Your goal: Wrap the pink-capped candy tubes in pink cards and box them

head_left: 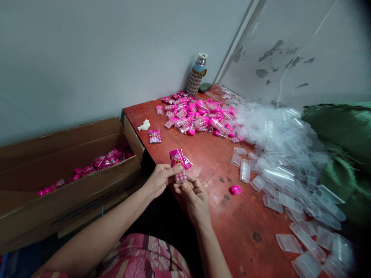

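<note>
My left hand (162,178) is closed, its thumb and fingers pinching a small clear container of pink balls (180,177) and the lower part of a printed pink packet (176,156). The packet stands up out of the container's top or just behind it; I cannot tell which. From below and to the right, my right hand (195,197) grips the container's bottom end with thumb and fingers. Behind them shows part of another pink packet (188,162), mostly covered. On the red table to the right lies a loose bright pink cap (235,189).
Filled pink-capped containers (199,117) are heaped at the back. Clear plastic containers (278,175) spread along the right, beside a green sack (342,146). A flat pink packet (154,136), a crumpled white tissue (144,124) and a knit-covered bottle (197,77) are nearby. Left stands a cardboard box (72,200).
</note>
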The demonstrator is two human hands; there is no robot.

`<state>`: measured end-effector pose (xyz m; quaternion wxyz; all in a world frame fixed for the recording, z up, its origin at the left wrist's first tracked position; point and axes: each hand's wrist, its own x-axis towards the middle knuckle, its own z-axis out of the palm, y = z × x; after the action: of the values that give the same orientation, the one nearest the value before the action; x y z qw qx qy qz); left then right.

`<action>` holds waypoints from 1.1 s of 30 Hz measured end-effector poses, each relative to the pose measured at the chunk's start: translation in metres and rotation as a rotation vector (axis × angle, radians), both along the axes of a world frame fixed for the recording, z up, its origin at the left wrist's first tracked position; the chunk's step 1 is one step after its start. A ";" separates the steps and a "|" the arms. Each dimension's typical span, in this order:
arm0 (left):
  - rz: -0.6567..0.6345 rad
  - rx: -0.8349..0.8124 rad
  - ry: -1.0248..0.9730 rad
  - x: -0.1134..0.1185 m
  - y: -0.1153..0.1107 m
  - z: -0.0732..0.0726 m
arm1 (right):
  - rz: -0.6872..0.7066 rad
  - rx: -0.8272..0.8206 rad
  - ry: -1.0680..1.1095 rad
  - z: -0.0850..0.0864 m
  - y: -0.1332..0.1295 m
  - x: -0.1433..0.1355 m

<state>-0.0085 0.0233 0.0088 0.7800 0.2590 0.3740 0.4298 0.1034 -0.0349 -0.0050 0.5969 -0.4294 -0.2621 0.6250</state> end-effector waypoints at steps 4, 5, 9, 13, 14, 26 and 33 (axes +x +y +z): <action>-0.052 -0.012 0.021 0.004 -0.008 -0.002 | -0.109 -0.035 -0.008 -0.002 0.004 -0.001; -0.048 -0.013 0.021 0.005 -0.010 -0.002 | -0.120 -0.033 -0.005 -0.002 0.006 -0.002; 0.008 0.015 0.005 -0.002 -0.010 0.006 | -0.065 -0.017 -0.029 0.003 0.013 -0.008; 0.373 0.134 -0.058 -0.040 0.007 0.024 | -0.031 -0.005 -0.132 0.009 0.013 -0.001; 0.484 0.186 -0.063 -0.051 0.013 0.027 | -0.034 -0.007 -0.160 0.010 0.013 0.003; 0.089 0.690 0.683 0.002 0.035 -0.028 | -0.044 -0.095 -0.374 0.007 0.013 0.026; 0.020 1.053 1.184 0.005 0.039 -0.046 | -0.036 -0.101 -0.467 0.001 0.023 0.046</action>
<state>-0.0031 0.0619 -0.0371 0.2222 0.7763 0.4764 0.3478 0.1490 -0.0123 -0.0041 0.5089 -0.5965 -0.3536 0.5101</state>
